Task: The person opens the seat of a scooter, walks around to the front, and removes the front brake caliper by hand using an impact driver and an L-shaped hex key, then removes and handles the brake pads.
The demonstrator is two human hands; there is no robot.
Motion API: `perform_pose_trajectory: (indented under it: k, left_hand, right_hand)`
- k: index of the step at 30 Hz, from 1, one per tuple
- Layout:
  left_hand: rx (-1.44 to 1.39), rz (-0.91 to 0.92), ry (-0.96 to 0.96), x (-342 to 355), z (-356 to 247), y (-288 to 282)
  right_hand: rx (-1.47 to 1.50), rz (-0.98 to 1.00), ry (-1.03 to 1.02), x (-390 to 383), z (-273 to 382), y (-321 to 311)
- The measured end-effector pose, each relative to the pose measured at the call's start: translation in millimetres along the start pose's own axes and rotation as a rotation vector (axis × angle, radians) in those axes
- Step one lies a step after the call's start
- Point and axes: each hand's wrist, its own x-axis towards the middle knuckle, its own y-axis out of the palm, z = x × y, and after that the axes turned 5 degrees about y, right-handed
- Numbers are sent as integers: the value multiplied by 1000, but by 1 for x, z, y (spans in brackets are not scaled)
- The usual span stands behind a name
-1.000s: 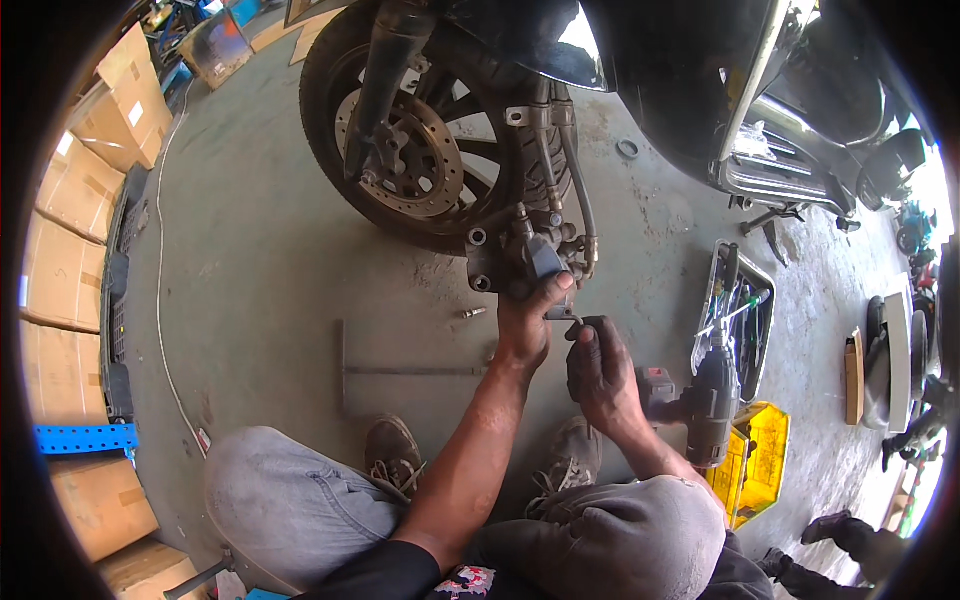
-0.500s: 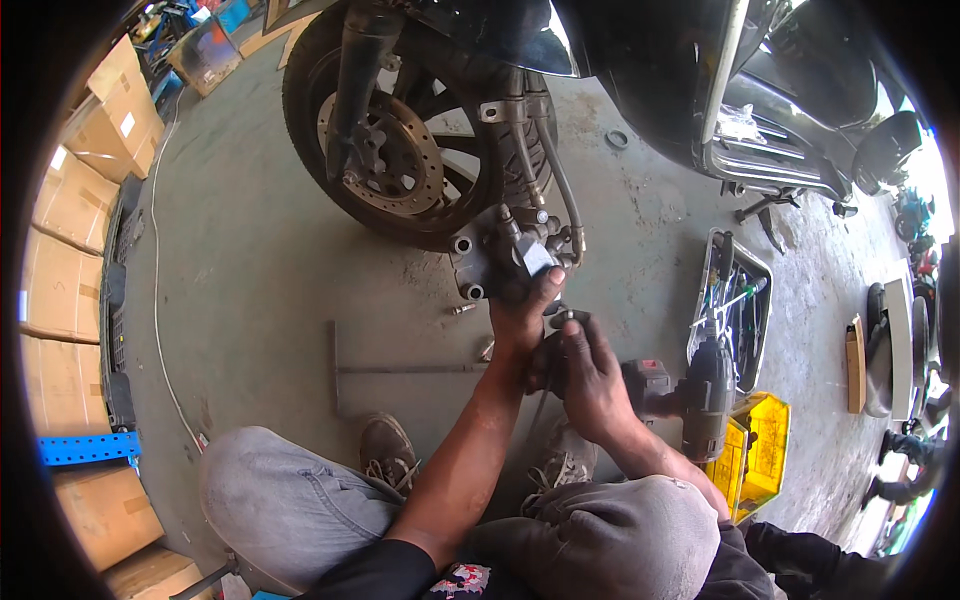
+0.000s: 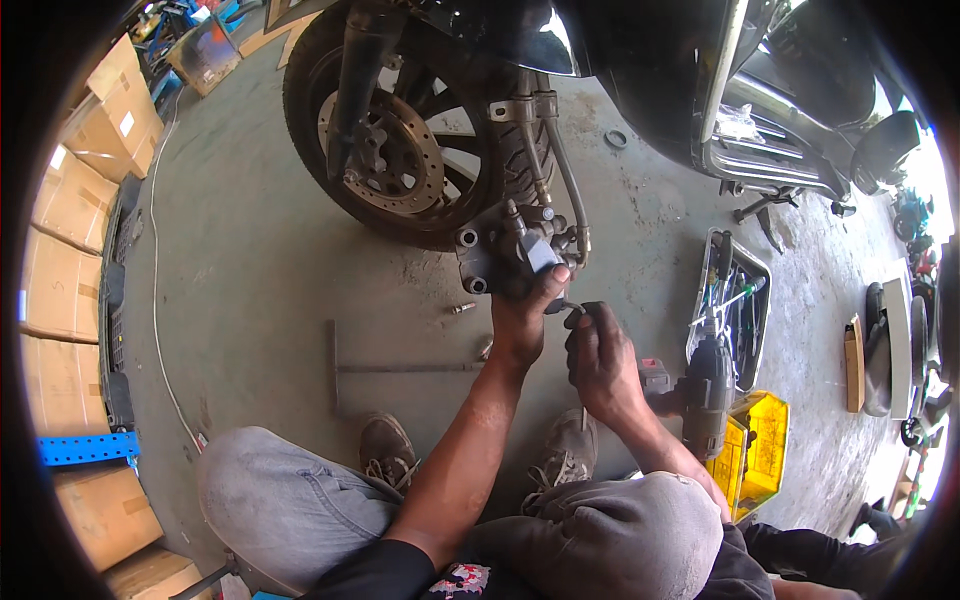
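My left hand (image 3: pixel 525 315) grips a brake caliper (image 3: pixel 520 250) with two hoses (image 3: pixel 570 190) attached, held low in front of the motorcycle's front wheel. My right hand (image 3: pixel 600 360) is closed round a thin bent metal tool (image 3: pixel 577 308), like a hex key, whose tip meets the caliper's lower end; its long shaft shows below the fingers. Behind the caliper are the brake disc (image 3: pixel 420 160) and black fork leg (image 3: pixel 355 100). A small metal fitting (image 3: pixel 462 308) lies on the floor left of my left hand.
Boxes (image 3: pixel 70 280) line the left. A T-handle tool (image 3: pixel 400 368) lies before my shoes. Right are an impact driver (image 3: pixel 708 390), tool tray (image 3: pixel 730 280), yellow case (image 3: pixel 760 450) and motorcycle body (image 3: pixel 660 90). Another person's arm (image 3: pixel 820 590) appears at lower right.
Since half a second ago, my right hand has shifted slightly right, with the tool's bend showing above its fingers. The other person's arm has come into view at lower right.
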Motion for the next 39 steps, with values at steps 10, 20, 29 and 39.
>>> perform_pose_trajectory:
  k: [10,20,29,39]
  left_hand:
    - [-162,-72,-90,-5,-10,7]
    - [-4,-17,-32,0,-9,6]
    - [91,37,35,-3,-5,7]
    - [320,0,159,2,-26,11]
  right_hand:
    - [676,227,543,2,13,-12]
    - [-303,-147,-157,-10,18,-20]
    - [-342,-183,-288,4,5,-12]
    - [-303,-88,-251,11,9,5]
